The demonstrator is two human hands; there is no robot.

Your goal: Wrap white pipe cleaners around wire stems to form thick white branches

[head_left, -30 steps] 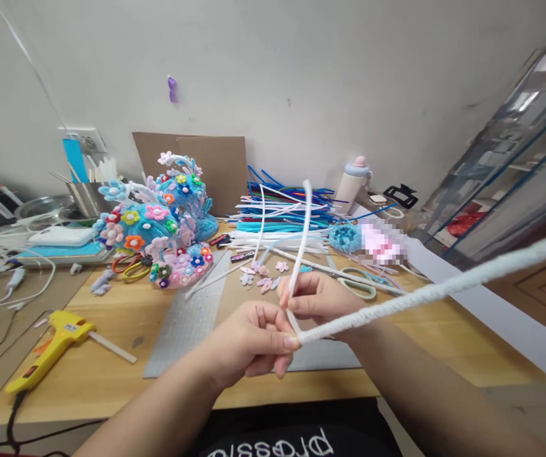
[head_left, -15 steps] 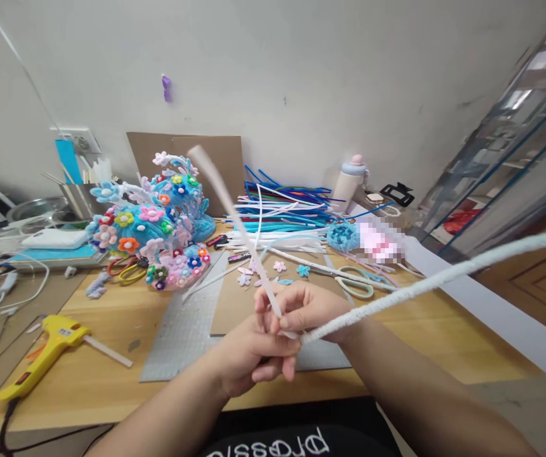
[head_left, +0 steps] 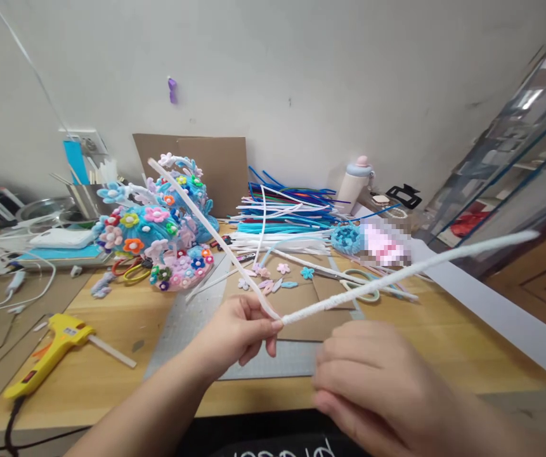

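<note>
My left hand (head_left: 248, 330) is closed in a pinch on a white pipe cleaner (head_left: 191, 206) near the middle of the view. From the fingertips one thin length slants up to the left. A thicker, wrapped white length (head_left: 410, 266) stretches up to the right from the same spot. My right hand (head_left: 372, 374), apart from it at the lower right, is blurred with its fingers bent; the fingertips and anything inside them are hidden. Small fuzzy flowers, among them a blue one (head_left: 307, 273), lie on cardboard (head_left: 296, 327) beyond the hands.
A yellow glue gun (head_left: 54, 352) lies at left, beside a flower-covered blue craft piece (head_left: 144, 222). Behind are a pile of pipe cleaners (head_left: 292, 209) and a bottle (head_left: 354, 187). Scissors (head_left: 363, 285) rest right of the cardboard, on a grey cutting mat (head_left: 172, 330).
My right hand has let go of the pipe cleaner and moved down to the right. My left hand keeps its pinch, and the thin length has swung further left.
</note>
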